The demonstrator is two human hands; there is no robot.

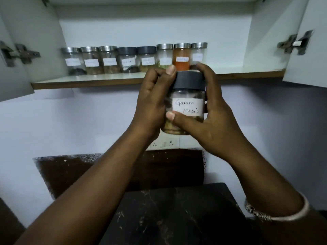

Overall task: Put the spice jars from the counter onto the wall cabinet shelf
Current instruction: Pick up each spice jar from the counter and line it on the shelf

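I hold a clear spice jar (187, 103) with a dark grey lid and a white label reading "Garam Masala" upright in front of me, just below the cabinet shelf (88, 82). My left hand (152, 99) grips its left side, with the thumb at the lid's edge. My right hand (212, 112) wraps the right side, thumb across the front under the label. On the shelf behind stands a row of several labelled jars (109, 59), most with steel lids, two with dark lids, one holding orange powder (181, 57).
Both cabinet doors stand open, the left door (10, 50) and the right door (307, 41), with hinges showing. The right part of the shelf beside the jar row is bare. A wall socket (164, 143) sits below the jar. A dark stone counter (177, 218) lies beneath.
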